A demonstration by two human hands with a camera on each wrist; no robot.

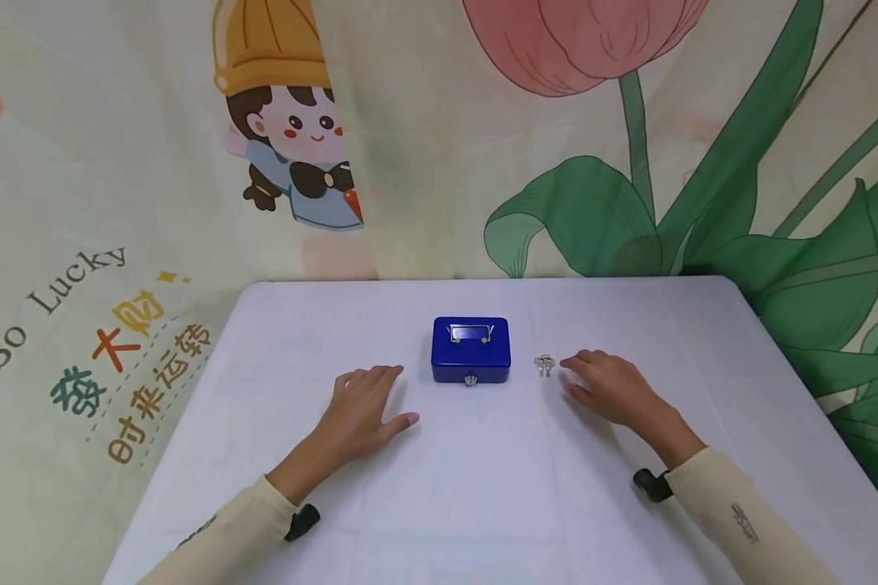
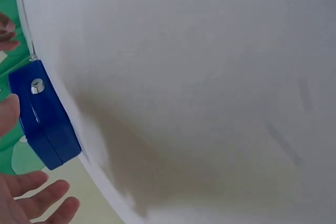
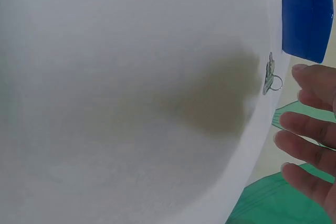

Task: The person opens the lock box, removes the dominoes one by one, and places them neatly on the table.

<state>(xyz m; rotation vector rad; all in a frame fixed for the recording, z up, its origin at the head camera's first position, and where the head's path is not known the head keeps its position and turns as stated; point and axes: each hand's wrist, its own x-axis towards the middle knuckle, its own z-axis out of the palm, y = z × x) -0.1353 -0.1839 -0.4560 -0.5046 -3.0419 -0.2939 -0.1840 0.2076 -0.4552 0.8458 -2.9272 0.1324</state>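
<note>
A blue metal cash box [image 1: 471, 351] with a silver handle on its lid and a round lock on its front stands closed on the table. To its right lie small keys [image 1: 545, 365] on a ring, also in the right wrist view as keys [image 3: 270, 77]. My left hand [image 1: 362, 413] hovers left of the box with fingers spread, holding nothing. My right hand [image 1: 607, 386] is just right of the keys, its fingertips close to them and nothing in its grasp. In the left wrist view the box [image 2: 46, 114] appears between thumb and fingers, some way beyond them.
A white cloth covers the table [image 1: 475, 487]. Behind its far edge hangs a printed backdrop [image 1: 424, 162] with a cartoon figure, tulips and lettering. A dark wrist camera [image 1: 303, 522] sits under the left sleeve, another camera [image 1: 652, 485] under the right.
</note>
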